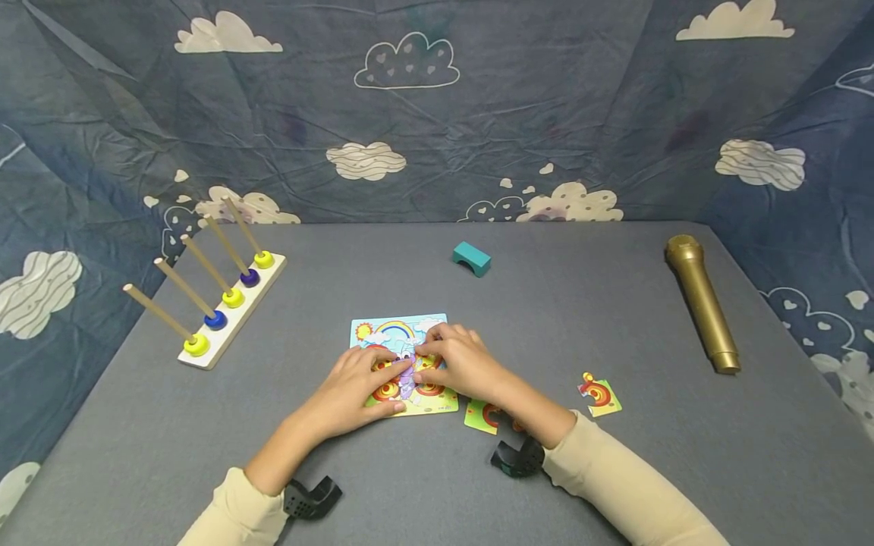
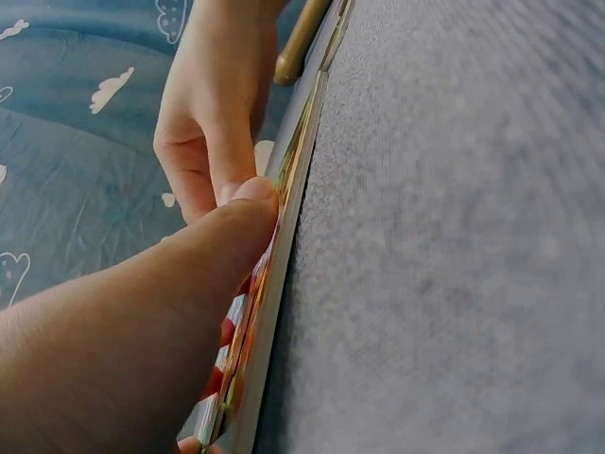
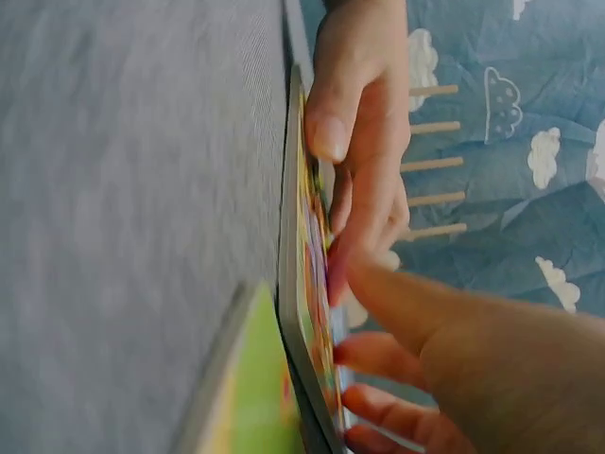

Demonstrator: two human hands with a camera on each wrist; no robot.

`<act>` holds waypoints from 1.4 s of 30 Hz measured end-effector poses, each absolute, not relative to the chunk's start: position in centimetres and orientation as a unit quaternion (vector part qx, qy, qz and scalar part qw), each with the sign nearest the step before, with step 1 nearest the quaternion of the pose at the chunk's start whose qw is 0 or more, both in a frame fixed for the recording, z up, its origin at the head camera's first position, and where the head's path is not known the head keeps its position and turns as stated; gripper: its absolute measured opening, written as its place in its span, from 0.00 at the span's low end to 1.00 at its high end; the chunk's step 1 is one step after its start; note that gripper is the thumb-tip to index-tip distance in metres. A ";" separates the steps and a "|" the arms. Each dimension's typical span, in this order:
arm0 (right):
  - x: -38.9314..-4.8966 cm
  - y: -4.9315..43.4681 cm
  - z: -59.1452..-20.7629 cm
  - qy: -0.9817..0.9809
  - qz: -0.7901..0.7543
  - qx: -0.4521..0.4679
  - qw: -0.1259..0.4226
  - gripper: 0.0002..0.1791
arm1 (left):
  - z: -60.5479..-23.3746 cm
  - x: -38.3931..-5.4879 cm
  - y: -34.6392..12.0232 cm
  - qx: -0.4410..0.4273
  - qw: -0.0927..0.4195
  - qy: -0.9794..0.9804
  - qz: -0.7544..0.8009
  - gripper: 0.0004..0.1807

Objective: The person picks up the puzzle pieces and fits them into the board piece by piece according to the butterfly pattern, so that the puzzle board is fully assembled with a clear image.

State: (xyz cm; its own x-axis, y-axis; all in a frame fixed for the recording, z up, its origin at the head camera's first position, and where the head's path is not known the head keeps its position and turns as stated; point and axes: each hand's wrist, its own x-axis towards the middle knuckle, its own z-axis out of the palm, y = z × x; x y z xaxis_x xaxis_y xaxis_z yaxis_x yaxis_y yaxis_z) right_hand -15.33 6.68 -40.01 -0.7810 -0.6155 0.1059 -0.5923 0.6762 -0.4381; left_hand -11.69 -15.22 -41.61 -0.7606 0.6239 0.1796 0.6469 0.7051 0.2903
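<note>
Pressing on the picture puzzle (image 1: 407, 385) at the centre of the frame, both hands meet over it. The left hand (image 1: 347, 393) lies with its fingers (image 1: 391, 371) spread, the index finger stretched towards the puzzle's middle and the thumb at its lower edge. The right hand (image 1: 467, 364) touches the right side with fingers apart and slightly bent; I cannot tell whether they press one particular piece. On the grey worktop (image 1: 580, 478), a loose piece (image 1: 601, 396) lies at lower right; another piece (image 1: 482, 418) is partly hidden under the right forearm.
</note>
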 end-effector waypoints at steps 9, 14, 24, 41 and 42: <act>-14.4 8.9 -38.2 0.896 -0.290 -0.324 0.091 0.39 | -41.9 -11.4 -15.1 -0.335 0.040 -0.922 -0.188 0.34; -13.1 11.2 -37.3 0.891 -0.331 -0.307 0.053 0.42 | -42.2 -11.3 -15.2 -0.336 0.064 -0.916 -0.210 0.35; -10.6 14.8 -38.2 0.889 -0.340 -0.307 0.016 0.47 | -42.0 -10.0 -17.1 -0.275 0.075 -0.932 -0.222 0.42; -9.9 15.6 -40.8 0.900 -0.266 -0.345 0.022 0.41 | -41.8 -9.2 -19.8 -0.226 -0.008 -0.933 -0.280 0.44; -9.9 15.5 -40.8 0.900 -0.263 -0.348 0.021 0.39 | -41.8 -9.3 -19.9 -0.228 -0.011 -0.931 -0.285 0.44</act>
